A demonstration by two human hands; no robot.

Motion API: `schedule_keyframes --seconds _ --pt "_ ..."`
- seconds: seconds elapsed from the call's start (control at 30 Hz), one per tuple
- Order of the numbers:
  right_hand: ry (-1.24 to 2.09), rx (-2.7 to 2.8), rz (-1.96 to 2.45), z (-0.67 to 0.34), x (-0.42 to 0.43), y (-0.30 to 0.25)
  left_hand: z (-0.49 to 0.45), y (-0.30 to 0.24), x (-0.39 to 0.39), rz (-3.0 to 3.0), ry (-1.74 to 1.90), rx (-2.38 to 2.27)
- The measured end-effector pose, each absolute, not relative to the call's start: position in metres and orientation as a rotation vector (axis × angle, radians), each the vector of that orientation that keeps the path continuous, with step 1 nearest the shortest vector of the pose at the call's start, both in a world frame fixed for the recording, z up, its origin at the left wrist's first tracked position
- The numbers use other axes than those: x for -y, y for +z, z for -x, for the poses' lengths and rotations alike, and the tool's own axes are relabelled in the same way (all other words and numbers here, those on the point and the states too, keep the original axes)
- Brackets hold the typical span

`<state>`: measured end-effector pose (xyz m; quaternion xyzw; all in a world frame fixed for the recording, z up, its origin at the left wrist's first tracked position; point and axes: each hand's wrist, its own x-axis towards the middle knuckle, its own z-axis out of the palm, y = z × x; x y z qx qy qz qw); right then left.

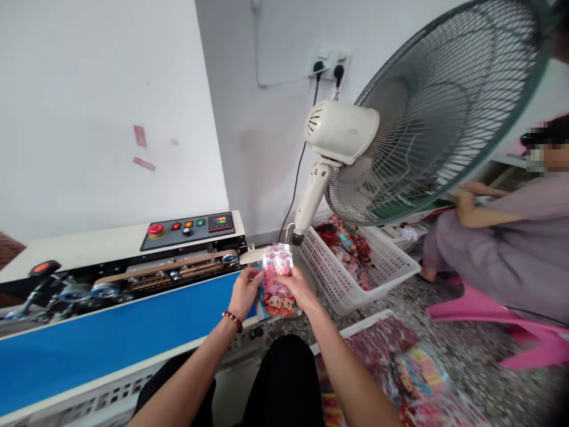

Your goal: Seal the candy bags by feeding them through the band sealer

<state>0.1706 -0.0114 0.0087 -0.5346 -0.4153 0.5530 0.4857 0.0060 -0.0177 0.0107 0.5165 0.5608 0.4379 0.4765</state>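
Between my two hands is a clear plastic packet [276, 276] with pink items inside and cartoon faces printed at its lower end. My left hand [245, 292], with a beaded bracelet at the wrist, grips the packet's left edge. On the other side, the fingers of my right hand [299, 288] lie across the packet's right part and hold it. The packet is over the right end of a blue conveyor belt [146, 329]. Another bluish packet seems to lie beneath it, mostly covered.
A belt sealing machine [189, 231] with buttons runs along the left. Ahead stands a large fan [342, 130]. To the right are a white basket [329, 290] of packets and more packets [418, 373] low down. A seated person [502, 243] is by a pink stool [471, 308].
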Motion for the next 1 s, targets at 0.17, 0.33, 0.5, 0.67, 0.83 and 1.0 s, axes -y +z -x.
schedule_keyframes --seconds 0.17,0.33,0.5,0.67,0.83,1.0 --pt "1.350 1.039 1.285 -0.168 0.008 0.010 0.003 0.016 0.010 -1.092 1.013 -1.370" --pt "1.426 1.015 1.222 -0.169 0.006 0.013 0.004 0.022 0.003 -0.963 0.971 -1.440" --pt "1.386 0.987 1.292 -0.170 0.002 0.011 0.012 0.028 -0.010 -0.900 0.861 -1.528" --pt "1.315 0.986 1.332 -0.174 -0.001 0.005 0.026 0.021 -0.028 -0.946 0.810 -1.622" --pt "1.341 0.988 1.332 -0.173 -0.001 0.002 0.044 0.008 -0.032 -0.985 0.873 -1.746" --pt "1.341 1.008 1.333 -0.161 -0.003 0.001 0.079 0.014 -0.018 -1.043 0.824 -1.869"
